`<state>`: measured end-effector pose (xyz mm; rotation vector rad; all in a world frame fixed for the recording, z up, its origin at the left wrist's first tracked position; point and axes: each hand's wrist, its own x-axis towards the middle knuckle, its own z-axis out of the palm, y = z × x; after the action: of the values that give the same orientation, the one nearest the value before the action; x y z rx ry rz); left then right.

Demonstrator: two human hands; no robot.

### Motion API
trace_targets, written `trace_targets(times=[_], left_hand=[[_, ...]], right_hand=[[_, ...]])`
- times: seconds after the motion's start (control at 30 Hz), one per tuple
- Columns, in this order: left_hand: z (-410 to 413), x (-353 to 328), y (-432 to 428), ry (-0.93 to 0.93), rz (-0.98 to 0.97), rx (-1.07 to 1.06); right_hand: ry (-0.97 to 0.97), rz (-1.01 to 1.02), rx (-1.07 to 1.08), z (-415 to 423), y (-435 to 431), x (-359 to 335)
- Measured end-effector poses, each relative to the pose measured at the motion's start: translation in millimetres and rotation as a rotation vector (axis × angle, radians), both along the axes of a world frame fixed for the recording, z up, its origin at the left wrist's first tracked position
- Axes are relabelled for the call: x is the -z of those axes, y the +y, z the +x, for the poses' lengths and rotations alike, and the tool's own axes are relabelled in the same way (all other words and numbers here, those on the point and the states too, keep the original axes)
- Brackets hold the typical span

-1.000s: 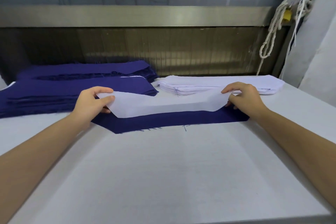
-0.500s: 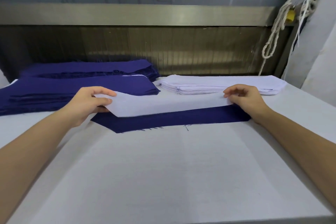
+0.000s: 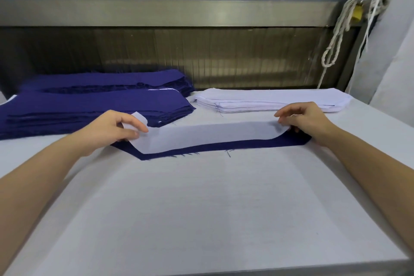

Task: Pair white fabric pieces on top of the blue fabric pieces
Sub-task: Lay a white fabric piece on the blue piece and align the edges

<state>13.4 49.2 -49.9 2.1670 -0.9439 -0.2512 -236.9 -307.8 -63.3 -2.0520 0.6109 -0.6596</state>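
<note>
A white-covered work table [image 3: 201, 208] fills the room's foreground, backed at 12 o'clock by a long metal rail [image 3: 179, 12] over a dark ribbed panel [image 3: 224, 56]. At 10 o'clock on the table lie two stacks of blue fabric pieces, the nearer stack [image 3: 89, 107] in front of the farther one [image 3: 112, 79]. At 1 o'clock, just beside them, sits a lower stack of white fabric pieces [image 3: 268, 101].

Between the stacks and the person, toward 12 o'clock, a single blue fabric piece [image 3: 224, 146] lies flat on the table. A white fabric piece [image 3: 212, 134] lies over it, leaving a blue band along the near edge and both ends. The white piece's middle rests on the blue while its two ends curl upward.

The person's left hand [image 3: 107, 130], at 10 o'clock, pinches the white piece's left end between thumb and fingers. The right hand [image 3: 307, 119], at 2 o'clock, pinches the right end, fingers curled over it.

A knotted white rope [image 3: 336, 36] hangs at 2 o'clock beside the rail, with a small yellow tag [image 3: 357, 12] near its top. Loose dark threads [image 3: 228, 152] trail from the blue piece's near edge.
</note>
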Motion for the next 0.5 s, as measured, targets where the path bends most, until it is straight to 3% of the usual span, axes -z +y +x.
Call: trace_targets(times=[0.2, 0.5], left_hand=[[-3.2, 5.5, -3.0, -0.028, -0.009, 0.015], [-2.6, 4.9, -3.2, -0.043, -0.087, 0.058]], right_hand=[[0.112, -0.111, 0.031, 0.8, 0.2, -1.2], [0.074, -0.139, 0.056, 0.1, 1.5, -3.2]])
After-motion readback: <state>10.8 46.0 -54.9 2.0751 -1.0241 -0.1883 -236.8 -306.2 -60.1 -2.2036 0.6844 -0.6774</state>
